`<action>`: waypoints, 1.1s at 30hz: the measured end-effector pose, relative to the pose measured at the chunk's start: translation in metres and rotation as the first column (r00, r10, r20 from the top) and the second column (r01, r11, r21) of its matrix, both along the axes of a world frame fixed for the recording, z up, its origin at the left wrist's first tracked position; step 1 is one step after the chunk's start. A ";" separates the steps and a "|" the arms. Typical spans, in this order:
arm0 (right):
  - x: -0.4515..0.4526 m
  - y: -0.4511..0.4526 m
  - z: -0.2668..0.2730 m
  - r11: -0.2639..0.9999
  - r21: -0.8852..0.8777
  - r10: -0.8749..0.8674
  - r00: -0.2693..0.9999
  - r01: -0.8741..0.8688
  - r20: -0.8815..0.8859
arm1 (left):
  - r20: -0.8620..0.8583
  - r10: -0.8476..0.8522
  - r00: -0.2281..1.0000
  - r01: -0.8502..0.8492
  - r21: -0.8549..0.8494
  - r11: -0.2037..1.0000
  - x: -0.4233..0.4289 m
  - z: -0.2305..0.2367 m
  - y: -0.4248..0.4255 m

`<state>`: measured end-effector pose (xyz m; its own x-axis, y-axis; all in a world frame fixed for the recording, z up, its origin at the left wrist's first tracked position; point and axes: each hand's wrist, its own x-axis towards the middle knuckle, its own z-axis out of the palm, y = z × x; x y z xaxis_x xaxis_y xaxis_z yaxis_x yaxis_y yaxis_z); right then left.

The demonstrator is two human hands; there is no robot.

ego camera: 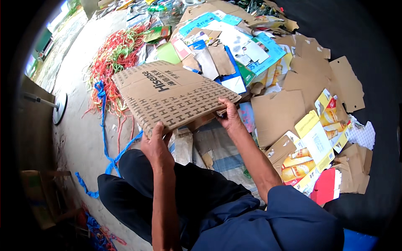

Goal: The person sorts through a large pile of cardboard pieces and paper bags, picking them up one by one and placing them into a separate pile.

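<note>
Both hands grip a folded stack of brown cardboard [176, 91], printed with a dark H pattern and the maker's name Hisense. My left hand [156, 146] holds its near left corner, thumb on top. At the near right corner my right hand [230, 114] has its thumb over the upper face and its fingers underneath. The stack is held raised over my knees and tilts away from me. Beneath it, partly hidden, lies a grey and blue woven plastic sheet [220, 141]. Knotted blue strapping [111, 163] runs along the floor beside my left knee.
A tangle of red and green plastic twine [116, 59] lies ahead to the left. Flattened boxes [309, 78] and yellow beer cartons [309, 150] heap up on the right. Plastic bottles [160, 8] lie at the far end. A round-based metal stand [59, 108] is at left.
</note>
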<state>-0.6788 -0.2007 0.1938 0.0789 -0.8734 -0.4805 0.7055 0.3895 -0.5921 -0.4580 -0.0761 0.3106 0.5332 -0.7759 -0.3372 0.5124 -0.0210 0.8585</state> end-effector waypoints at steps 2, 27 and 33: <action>-0.007 0.005 0.013 0.997 -0.081 -0.013 0.999 0.017 0.050 | 0.011 -0.024 1.000 0.024 -0.022 0.999 -0.004 0.014 0.006; -0.432 0.070 0.123 0.428 -0.497 -0.881 0.470 0.755 -0.044 | 0.443 -0.007 0.896 0.055 -0.094 0.994 0.181 0.032 0.213; -0.518 0.094 -0.033 0.516 -0.380 -0.855 0.488 0.768 -0.175 | 0.474 0.060 0.878 -0.021 -0.088 0.996 0.171 0.024 0.203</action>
<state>-1.1966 -0.1066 0.1608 -0.8319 -0.5422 -0.1184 0.3973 -0.4328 -0.8092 -0.2872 0.1272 0.3346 0.6454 -0.7634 0.0254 0.0407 0.0676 0.9969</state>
